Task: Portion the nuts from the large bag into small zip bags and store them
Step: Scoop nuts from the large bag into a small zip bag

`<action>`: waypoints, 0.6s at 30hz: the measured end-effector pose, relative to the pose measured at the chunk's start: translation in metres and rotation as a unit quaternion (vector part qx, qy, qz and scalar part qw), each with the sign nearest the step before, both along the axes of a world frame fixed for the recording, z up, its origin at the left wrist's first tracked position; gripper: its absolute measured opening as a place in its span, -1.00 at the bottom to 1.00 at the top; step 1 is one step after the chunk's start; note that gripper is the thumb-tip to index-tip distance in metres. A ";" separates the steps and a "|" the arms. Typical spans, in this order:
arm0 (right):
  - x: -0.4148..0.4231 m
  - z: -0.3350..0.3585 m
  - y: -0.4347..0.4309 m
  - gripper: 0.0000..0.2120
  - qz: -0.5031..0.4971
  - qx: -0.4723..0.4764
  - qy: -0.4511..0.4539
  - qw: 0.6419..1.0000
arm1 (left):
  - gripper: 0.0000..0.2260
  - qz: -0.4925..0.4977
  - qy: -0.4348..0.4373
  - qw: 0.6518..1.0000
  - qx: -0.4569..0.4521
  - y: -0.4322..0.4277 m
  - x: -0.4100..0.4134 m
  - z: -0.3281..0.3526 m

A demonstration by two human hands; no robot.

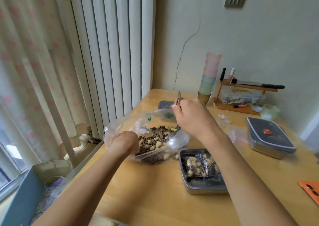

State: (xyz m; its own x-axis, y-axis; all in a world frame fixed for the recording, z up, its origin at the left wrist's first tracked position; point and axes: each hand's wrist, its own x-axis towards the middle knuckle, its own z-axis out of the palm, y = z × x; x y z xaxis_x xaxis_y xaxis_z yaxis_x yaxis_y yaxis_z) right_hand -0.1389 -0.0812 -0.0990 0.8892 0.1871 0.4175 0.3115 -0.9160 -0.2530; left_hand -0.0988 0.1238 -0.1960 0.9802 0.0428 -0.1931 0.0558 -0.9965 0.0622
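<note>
We see through one wide-angle camera worn on the head, facing forward and down over the table point(155, 199) toward the wall point(259, 35), near enough that the left hand point(125, 142) and right hand point(191, 117) fill the middle

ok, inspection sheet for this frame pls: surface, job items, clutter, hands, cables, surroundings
Surface: wooden table, light finish.
Job's things: large bag open, holding peanuts and seeds; filled small bags lie in the open steel tray; spoon has its bowl inside the bag.
Clutter: lidded container at right; cup stack and wooden rack at the far side.
Hands: left hand grips the bag's rim; right hand holds the spoon.
Cables: nothing seen.
Surroundings: curtain at left, cracked wall behind.
</note>
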 end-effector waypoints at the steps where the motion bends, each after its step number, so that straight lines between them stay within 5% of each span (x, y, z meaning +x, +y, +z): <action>1: -0.002 0.000 0.000 -0.61 0.001 0.001 0.000 1.000 | -0.78 0.001 0.004 1.000 -0.011 0.000 -0.001 0.001; 4: -0.007 0.000 0.000 -0.60 -0.001 0.011 0.011 1.000 | -0.73 0.015 0.012 0.999 -0.038 0.003 0.001 -0.003; 7: -0.009 -0.004 0.000 -0.61 -0.001 0.023 0.020 1.000 | -0.88 0.041 -0.004 0.999 -0.025 0.006 -0.004 -0.008; 11: -0.007 -0.012 0.004 -0.59 0.001 0.034 0.020 0.999 | -0.62 0.076 -0.078 0.994 0.002 0.006 -0.012 -0.013; 18: -0.006 -0.020 0.006 -0.58 -0.018 0.077 -0.019 0.997 | -0.72 0.077 -0.082 0.993 -0.036 0.007 -0.007 -0.023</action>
